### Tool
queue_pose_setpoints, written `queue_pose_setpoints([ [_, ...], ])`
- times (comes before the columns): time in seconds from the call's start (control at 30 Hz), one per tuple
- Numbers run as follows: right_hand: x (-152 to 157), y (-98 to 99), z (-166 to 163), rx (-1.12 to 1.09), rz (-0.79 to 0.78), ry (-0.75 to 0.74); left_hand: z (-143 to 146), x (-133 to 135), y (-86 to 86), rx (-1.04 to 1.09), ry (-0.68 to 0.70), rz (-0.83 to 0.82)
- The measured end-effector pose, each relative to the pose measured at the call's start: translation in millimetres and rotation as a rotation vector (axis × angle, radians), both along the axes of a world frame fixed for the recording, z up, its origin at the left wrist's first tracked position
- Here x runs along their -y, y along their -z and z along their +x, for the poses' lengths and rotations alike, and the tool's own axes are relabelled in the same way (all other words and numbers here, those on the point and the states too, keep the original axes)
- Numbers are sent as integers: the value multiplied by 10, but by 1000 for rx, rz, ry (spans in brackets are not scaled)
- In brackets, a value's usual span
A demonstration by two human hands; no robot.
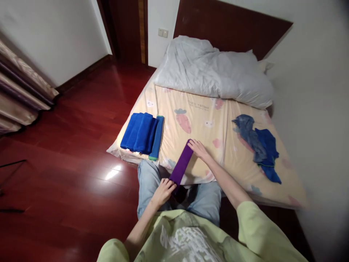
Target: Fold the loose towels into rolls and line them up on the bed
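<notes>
Head view: one purple cloth (pixel 183 163), a narrow folded strip, at the near edge of the bed (pixel 240 174), left of that edge's middle. Long axis: slanting away and rightward, far end towards the headboard (pixel 231 25). Left hand (pixel 163 191): grip bent over the near end. Right hand (pixel 198 149): grip bent over the far end. Pinching or only pressing: cannot tell. Held at both ends, probably to keep the strip straight. Blue stack (pixel 137 131) and blue strip (pixel 156 138): near left corner, side by side. Loose cloths (pixel 265 147): towards the right edge, likely kept apart from the folded ones.
</notes>
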State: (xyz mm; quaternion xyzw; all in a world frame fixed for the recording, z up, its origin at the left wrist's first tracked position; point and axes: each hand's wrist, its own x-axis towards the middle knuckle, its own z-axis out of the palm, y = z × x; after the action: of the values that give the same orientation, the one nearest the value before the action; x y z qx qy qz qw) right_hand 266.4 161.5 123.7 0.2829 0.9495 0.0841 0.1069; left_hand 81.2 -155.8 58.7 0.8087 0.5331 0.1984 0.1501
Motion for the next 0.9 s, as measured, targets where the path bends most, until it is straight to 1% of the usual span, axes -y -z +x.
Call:
queue_pose_setpoints([
  [0.13, -482, -252, -876, -63, 1, 4, -437, -319, -49, 1, -130, 150],
  [0.23, -818, -361, -1624, -191, -17, -6, -772, -617, -87, -47, -224, 203],
  [0.3, -980, -346, -2068, -284, -60, 11, -968, -810, -70, -88, -275, 209],
  [0.33, -1030, -306, -2251, -324, -87, 38, -1049, -894, -45, -110, -298, 199],
  [0.4, -1047, -159, -2513, -386, -182, 111, -1171, -1023, 33, -150, -333, 164],
  [0.43, -1008, -57, -2589, -418, -249, 158, -1210, -1061, 81, -164, -346, 144],
  [0.5, -829, 177, -2641, -532, -386, 286, -1250, -1087, 177, -177, -362, 111],
  [0.53, -692, 295, -2625, -615, -439, 358, -1255, -1079, 219, -175, -365, 101],
  [0.6, -351, 498, -2537, -789, -488, 484, -1255, -1043, 279, -165, -366, 91],
  [0.67, 28, 624, -2419, -877, -521, 521, -1257, -1013, 301, -163, -361, 90],
  [0.77, 514, 662, -2276, -864, -596, 487, -1272, -1013, 254, -186, -348, 82],
  [0.83, 730, 625, -2208, -838, -646, 451, -1270, -1026, 173, -214, -358, 62],
  [0.9, 877, 583, -2112, -837, -675, 413, -1226, -1022, 65, -250, -396, 52],
])
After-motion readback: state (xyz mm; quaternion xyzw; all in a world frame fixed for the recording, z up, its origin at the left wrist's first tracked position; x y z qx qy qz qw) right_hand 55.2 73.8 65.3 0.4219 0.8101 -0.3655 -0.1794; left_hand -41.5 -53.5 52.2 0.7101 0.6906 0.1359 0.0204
